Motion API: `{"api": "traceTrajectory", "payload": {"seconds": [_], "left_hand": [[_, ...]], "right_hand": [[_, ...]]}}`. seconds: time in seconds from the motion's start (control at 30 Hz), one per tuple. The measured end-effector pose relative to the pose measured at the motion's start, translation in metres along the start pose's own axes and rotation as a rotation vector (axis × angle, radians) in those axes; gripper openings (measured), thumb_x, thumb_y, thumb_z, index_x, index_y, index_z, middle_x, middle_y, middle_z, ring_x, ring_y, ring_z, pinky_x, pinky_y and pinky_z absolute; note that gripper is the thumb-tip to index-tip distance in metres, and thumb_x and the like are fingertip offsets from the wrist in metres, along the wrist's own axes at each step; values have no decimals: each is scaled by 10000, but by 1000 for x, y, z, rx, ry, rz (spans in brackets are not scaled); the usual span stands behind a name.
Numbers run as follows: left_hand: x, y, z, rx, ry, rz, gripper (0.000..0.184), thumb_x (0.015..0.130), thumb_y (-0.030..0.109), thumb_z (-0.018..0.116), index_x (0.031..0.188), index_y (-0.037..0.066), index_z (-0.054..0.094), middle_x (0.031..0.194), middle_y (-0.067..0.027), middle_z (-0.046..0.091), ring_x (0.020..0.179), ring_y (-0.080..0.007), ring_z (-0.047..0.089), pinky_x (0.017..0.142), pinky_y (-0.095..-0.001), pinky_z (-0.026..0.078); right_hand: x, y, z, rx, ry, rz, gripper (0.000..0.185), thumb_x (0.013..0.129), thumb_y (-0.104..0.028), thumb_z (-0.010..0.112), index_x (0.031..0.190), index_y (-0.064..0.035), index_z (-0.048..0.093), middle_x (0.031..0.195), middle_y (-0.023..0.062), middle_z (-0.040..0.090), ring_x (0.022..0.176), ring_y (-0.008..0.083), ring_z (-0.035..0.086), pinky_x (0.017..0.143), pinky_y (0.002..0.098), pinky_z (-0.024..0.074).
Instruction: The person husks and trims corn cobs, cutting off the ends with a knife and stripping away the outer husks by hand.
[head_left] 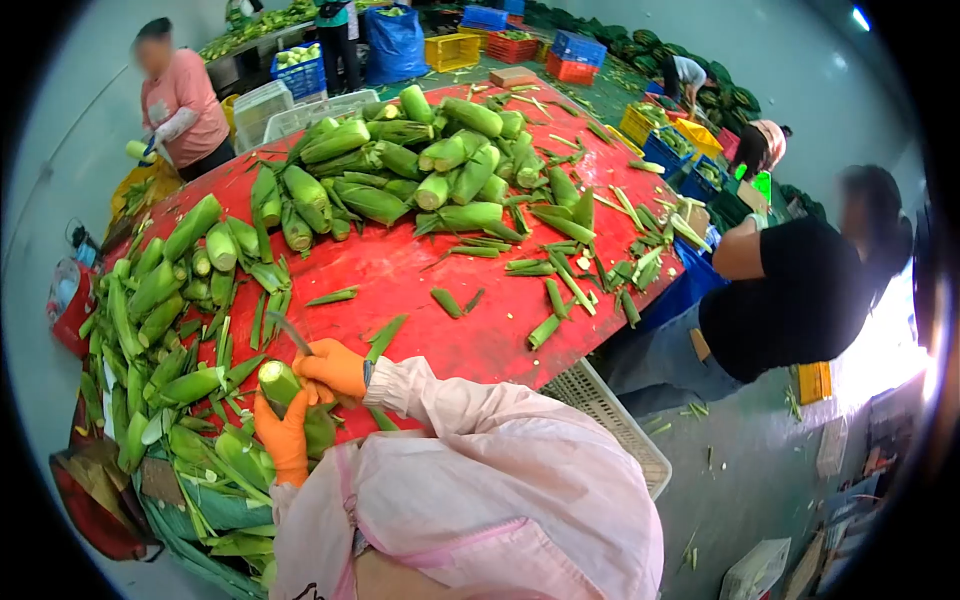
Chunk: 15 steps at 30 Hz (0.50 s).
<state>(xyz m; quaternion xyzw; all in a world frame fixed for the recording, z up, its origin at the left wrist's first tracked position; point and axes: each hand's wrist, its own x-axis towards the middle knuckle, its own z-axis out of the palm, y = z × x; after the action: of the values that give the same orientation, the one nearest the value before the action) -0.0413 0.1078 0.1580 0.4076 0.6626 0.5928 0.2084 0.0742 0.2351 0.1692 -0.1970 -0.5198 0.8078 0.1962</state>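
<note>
My left hand, in an orange glove, is wrapped round an ear of corn in its green husk. The ear stands nearly upright, its pale cut end facing up. Close against it, my right hand, also gloved in orange, is closed on a knife; a curved grey part of it sticks out beyond the fist. The rest of the knife is mostly hidden by the fingers. To the left lies a heap of husked ears, with loose green leaves beside and below my hands.
A red table bears a large corn pile and scattered husk trimmings. A white crate stands under its right edge. A person in black is at the right, another in pink at far left. Colored crates stand behind.
</note>
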Motion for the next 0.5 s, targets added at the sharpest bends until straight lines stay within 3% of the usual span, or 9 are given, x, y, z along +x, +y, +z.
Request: {"api": "traceTrajectory", "payload": {"seconds": [0.03, 0.13, 0.2, 0.27, 0.33, 0.4, 0.43, 0.47, 0.5], "left_hand": [[1, -4, -2, 2, 20, -6, 550, 803, 259, 789, 1220, -8, 550, 1089, -75, 613, 985, -184, 571, 885, -326, 455], [2, -22, 0, -488, -19, -171, 451, 917, 165, 645, 1308, 14, 479, 1064, -52, 594, 944, -162, 554, 868, -305, 443], [3, 4, 10, -607, -86, -80, 460, 936, 171, 612, 1345, 21, 464, 1069, -56, 592, 948, -155, 563, 867, -304, 452], [9, -1, 8, -701, -126, -189, 480, 948, 162, 586, 1382, 21, 441, 1110, -68, 596, 985, -167, 579, 884, -318, 468], [20, -18, 6, -685, -4, -156, 470, 952, 148, 576, 1381, 13, 443, 1146, -101, 614, 1017, -191, 593, 893, -336, 485], [26, -3, -6, -944, 15, -169, 457, 962, 184, 571, 1368, 5, 458, 1201, -136, 616, 1048, -211, 604, 903, -341, 492], [33, -17, -14, -712, 104, -50, 484, 966, 229, 574, 1376, 4, 452, 1227, -151, 608, 1062, -223, 606, 914, -346, 491], [33, -21, -24, -588, 158, 6, 498, 968, 252, 576, 1380, 4, 449, 1240, -158, 604, 1069, -228, 607, 920, -348, 491], [34, -25, -34, -461, 218, 55, 513, 970, 274, 578, 1384, 3, 446, 1253, -166, 600, 1076, -234, 608, 926, -351, 491]], "right_hand": [[0, 2, 0, 72, -13, -27, 238, 899, -195, 511, 792, 5, 585, 600, 117, 631, 419, 152, 543, 392, 273, 430], [7, 13, 4, 173, -36, -46, 224, 922, -195, 498, 879, 6, 584, 620, 128, 644, 407, 153, 526, 394, 261, 420], [3, 4, 10, 126, -4, -83, 233, 925, -202, 499, 906, 11, 592, 626, 128, 649, 415, 158, 541, 399, 263, 433], [5, 10, 6, 78, 18, -88, 267, 942, -222, 473, 945, 9, 609, 654, 125, 665, 436, 165, 569, 419, 265, 466], [1, 3, 0, -104, 100, -226, 297, 935, -280, 473, 889, -17, 603, 653, 128, 655, 487, 184, 599, 459, 289, 490], [-2, -1, -12, 498, 283, -179, 293, 945, -288, 478, 804, -44, 560, 665, 141, 628, 500, 229, 597, 479, 308, 501], [5, 2, -39, 414, 448, -250, 296, 938, -303, 494, 796, -47, 540, 657, 133, 616, 502, 225, 588, 472, 320, 497], [9, 12, -78, 574, 350, -325, 233, 903, -263, 526, 777, -68, 516, 653, 84, 574, 477, 179, 520, 464, 301, 478], [8, 9, -100, 605, 447, -302, 180, 865, -222, 548, 760, -84, 498, 659, 32, 526, 465, 129, 430, 460, 265, 452]]}}
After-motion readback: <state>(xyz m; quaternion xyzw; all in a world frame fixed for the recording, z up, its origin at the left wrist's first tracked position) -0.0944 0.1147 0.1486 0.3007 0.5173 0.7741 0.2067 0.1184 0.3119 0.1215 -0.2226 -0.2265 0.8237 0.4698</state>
